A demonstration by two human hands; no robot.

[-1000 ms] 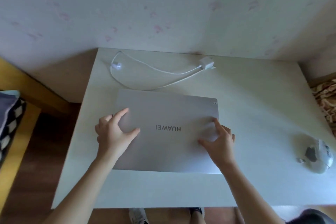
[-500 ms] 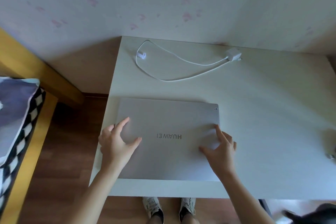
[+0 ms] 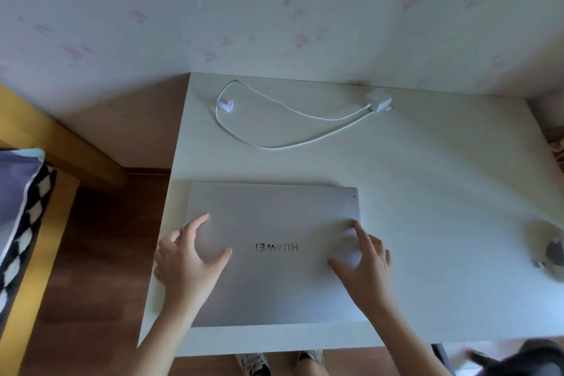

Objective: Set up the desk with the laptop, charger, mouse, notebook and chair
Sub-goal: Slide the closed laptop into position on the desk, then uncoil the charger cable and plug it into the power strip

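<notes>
Laptop (image 3: 274, 253) lies closed and flat at the near left of the surface (image 3: 427, 192), its front edge just inside the surface's near edge and its left side close to the left edge. Both hands rest on the lid with fingers spread wide, pressing down and gripping nothing: the left hand (image 3: 189, 259) near the left side, the right hand (image 3: 363, 259) near the right side.

With only fingertips on a smooth lid, I judge that a push could let them slip, or send the laptop skewing toward the left edge, where little surface remains. Opening it from this pose could also drag it toward the near edge.

Farther right, the mouse (image 3: 549, 253) sits near the surface's right edge, partly cut off by the frame. Farthest back, the charger (image 3: 378, 99) lies near the wall with its cable (image 3: 274, 143) looping left, well apart from the laptop.

Against the earlier frames, the hands keep the same spots on the lid and the laptop looks unmoved; the view has swung, so the mouse comes back into sight after dropping out half a second ago.
</notes>
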